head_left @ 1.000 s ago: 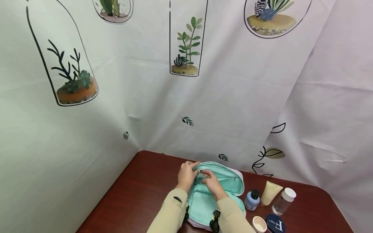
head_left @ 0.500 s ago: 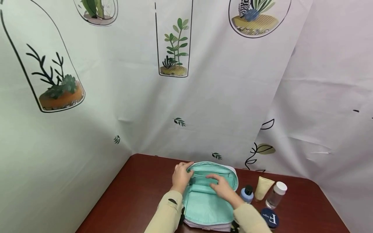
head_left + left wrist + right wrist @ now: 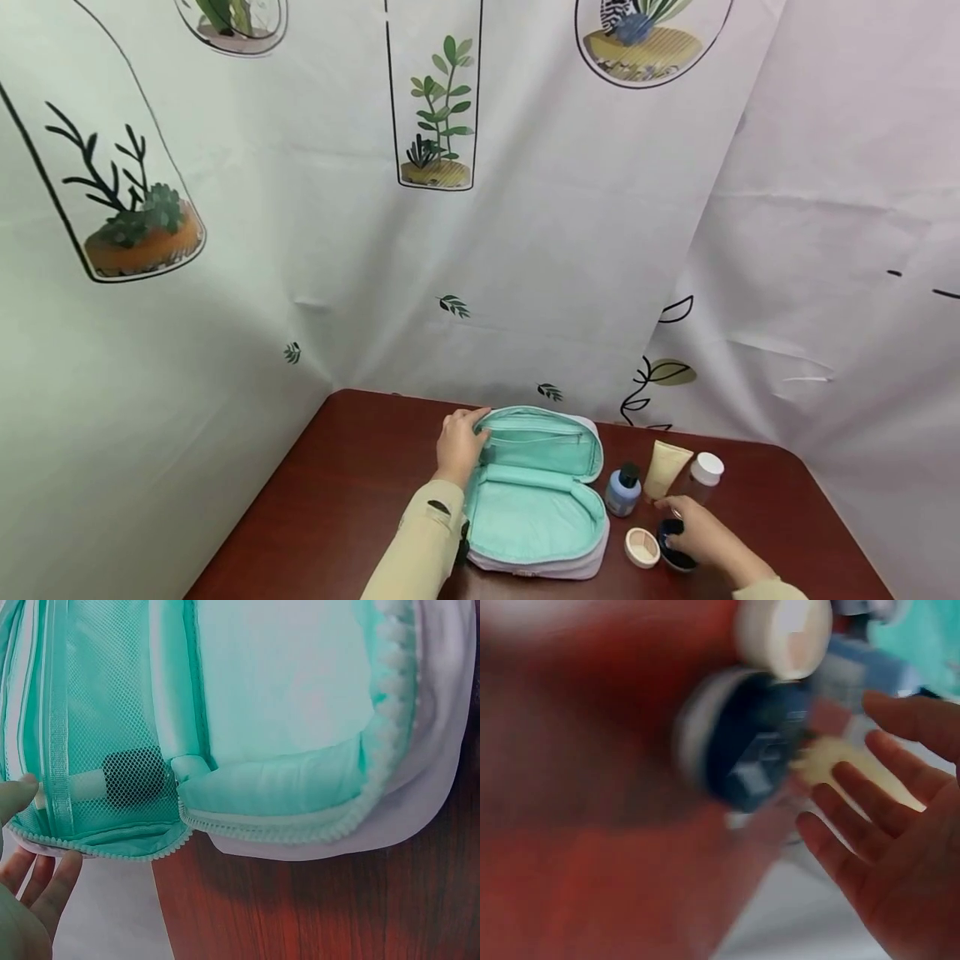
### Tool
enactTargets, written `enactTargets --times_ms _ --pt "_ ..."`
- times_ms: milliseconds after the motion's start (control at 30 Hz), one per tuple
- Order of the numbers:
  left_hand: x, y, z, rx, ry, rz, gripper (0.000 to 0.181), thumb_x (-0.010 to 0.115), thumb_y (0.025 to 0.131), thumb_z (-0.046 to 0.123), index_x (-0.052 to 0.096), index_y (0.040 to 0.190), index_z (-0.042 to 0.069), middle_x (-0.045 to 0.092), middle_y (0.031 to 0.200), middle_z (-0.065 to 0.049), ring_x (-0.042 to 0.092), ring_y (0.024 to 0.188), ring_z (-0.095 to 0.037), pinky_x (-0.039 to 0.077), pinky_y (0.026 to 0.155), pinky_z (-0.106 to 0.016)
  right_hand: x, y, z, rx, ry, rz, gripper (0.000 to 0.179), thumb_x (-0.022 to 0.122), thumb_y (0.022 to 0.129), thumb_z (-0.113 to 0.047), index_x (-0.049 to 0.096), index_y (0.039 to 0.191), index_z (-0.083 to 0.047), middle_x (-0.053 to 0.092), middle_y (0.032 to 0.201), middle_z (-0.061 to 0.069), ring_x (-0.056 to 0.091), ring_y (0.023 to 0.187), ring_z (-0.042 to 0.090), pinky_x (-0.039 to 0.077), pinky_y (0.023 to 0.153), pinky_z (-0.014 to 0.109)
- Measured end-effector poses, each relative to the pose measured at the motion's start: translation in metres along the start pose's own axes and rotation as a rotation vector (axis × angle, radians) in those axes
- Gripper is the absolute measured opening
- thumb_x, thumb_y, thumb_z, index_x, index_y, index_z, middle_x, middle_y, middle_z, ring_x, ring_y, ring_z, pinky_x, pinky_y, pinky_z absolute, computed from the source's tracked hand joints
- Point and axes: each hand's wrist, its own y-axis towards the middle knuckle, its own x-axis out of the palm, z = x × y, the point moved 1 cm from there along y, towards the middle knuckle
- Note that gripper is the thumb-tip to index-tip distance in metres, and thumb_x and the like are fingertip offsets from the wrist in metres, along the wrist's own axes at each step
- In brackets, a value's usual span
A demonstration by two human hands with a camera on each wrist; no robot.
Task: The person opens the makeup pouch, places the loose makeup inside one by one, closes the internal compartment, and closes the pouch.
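A mint-lined cosmetic bag point(image 3: 534, 523) lies unzipped on the table, its lid raised at the back. My left hand point(image 3: 459, 447) pinches the left edge of that lid, thumb inside and fingers outside. Behind the lid's mesh pocket shows a small item with a white stem and dark end point(image 3: 133, 778). My right hand point(image 3: 703, 532) hovers over a round jar with a navy lid point(image 3: 754, 750); its fingers are spread and nothing is in them. Beside the jar sits a round compact point(image 3: 642, 547) with pale and pinkish sections.
A blue bottle point(image 3: 622, 492) with a black cap stands right of the bag. Behind my right hand are a cream-coloured tube point(image 3: 666, 468) and a clear bottle with a white cap point(image 3: 707, 468). A patterned white cloth point(image 3: 525, 250) hangs behind the dark red table point(image 3: 360, 467).
My right hand has left the inside of the bag's lid and moved right and nearer, to the navy-lidded jar. My left hand stays on the lid's edge. The head view has shifted slightly.
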Motion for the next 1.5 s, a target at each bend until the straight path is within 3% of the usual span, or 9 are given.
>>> enactTargets --times_ms 233,500,700,900,1000,1133,1267,1367,1500 --pt "-0.002 0.001 0.001 -0.014 0.0 -0.007 0.035 0.073 0.08 0.014 0.068 0.114 0.017 0.06 0.105 -0.009 0.054 0.094 -0.026 0.049 0.066 -0.037 0.016 -0.006 0.026 0.055 0.01 -0.028 0.067 0.079 0.051 0.006 0.057 0.115 0.005 0.046 0.119 0.037 0.045 0.109 0.05 0.04 0.084 0.055" --pt "0.0 -0.001 0.001 -0.032 0.009 -0.012 0.036 0.072 0.081 0.014 0.067 0.116 0.019 0.06 0.106 -0.009 0.054 0.095 -0.026 0.048 0.062 -0.037 0.015 -0.008 0.024 0.081 -0.059 -0.031 0.063 0.08 0.047 0.003 0.061 0.107 0.001 0.05 0.113 0.026 0.051 0.096 0.035 0.045 0.073 0.043" --pt "0.001 -0.001 0.0 -0.038 0.041 0.0 0.035 0.071 0.082 0.014 0.066 0.116 0.022 0.059 0.107 -0.007 0.054 0.096 -0.025 0.046 0.056 -0.033 -0.002 -0.01 0.012 0.064 0.012 -0.088 0.057 0.084 0.049 -0.001 0.058 0.1 -0.001 0.041 0.095 0.016 0.047 0.08 0.026 0.043 0.064 0.033" --pt "0.002 -0.002 0.0 -0.035 0.048 -0.015 0.036 0.071 0.082 0.014 0.066 0.117 0.021 0.059 0.108 -0.008 0.054 0.095 -0.026 0.045 0.055 -0.033 -0.024 -0.016 -0.005 -0.088 0.14 -0.244 0.048 0.08 0.067 -0.016 0.048 0.1 -0.003 0.049 0.084 0.009 0.049 0.07 0.019 0.041 0.057 0.028" --pt "0.002 -0.002 0.001 -0.033 0.059 -0.02 0.037 0.071 0.082 0.015 0.065 0.118 0.021 0.059 0.108 -0.008 0.054 0.097 -0.026 0.045 0.055 -0.034 -0.031 -0.014 -0.02 -0.168 0.184 -0.26 0.051 0.081 0.069 -0.018 0.047 0.103 0.001 0.052 0.089 0.008 0.051 0.074 0.014 0.042 0.059 0.026" --pt "0.003 -0.002 0.001 -0.035 0.074 -0.023 0.039 0.071 0.082 0.017 0.064 0.12 0.022 0.058 0.109 -0.007 0.053 0.098 -0.025 0.045 0.055 -0.033 -0.032 -0.005 -0.041 -0.213 0.165 -0.221 0.058 0.084 0.064 -0.018 0.047 0.106 0.001 0.053 0.097 0.01 0.052 0.082 0.016 0.045 0.065 0.028" --pt "0.004 -0.002 0.002 -0.026 0.094 -0.013 0.039 0.071 0.082 0.018 0.064 0.119 0.023 0.058 0.108 -0.006 0.053 0.096 -0.025 0.043 0.053 -0.031 -0.028 0.007 -0.057 -0.248 0.172 -0.178 0.049 0.08 0.067 -0.009 0.048 0.104 -0.003 0.054 0.094 0.01 0.054 0.083 0.023 0.048 0.065 0.034" --pt "0.006 -0.004 0.004 -0.03 0.122 0.004 0.038 0.071 0.081 0.021 0.063 0.119 0.024 0.057 0.105 -0.005 0.052 0.093 -0.023 0.041 0.052 -0.03 -0.023 0.018 -0.07 -0.299 0.13 -0.094 0.039 0.073 0.071 0.002 0.051 0.102 -0.004 0.055 0.095 0.008 0.055 0.085 0.022 0.048 0.067 0.034" --pt "0.007 -0.007 0.006 -0.034 0.151 0.036 0.039 0.073 0.08 0.025 0.063 0.118 0.025 0.056 0.103 -0.005 0.051 0.091 -0.023 0.04 0.052 -0.031 -0.015 0.036 -0.092 -0.285 0.067 0.08 0.038 0.069 0.07 0.009 0.056 0.104 -0.003 0.057 0.098 0.006 0.057 0.088 0.021 0.048 0.073 0.036"
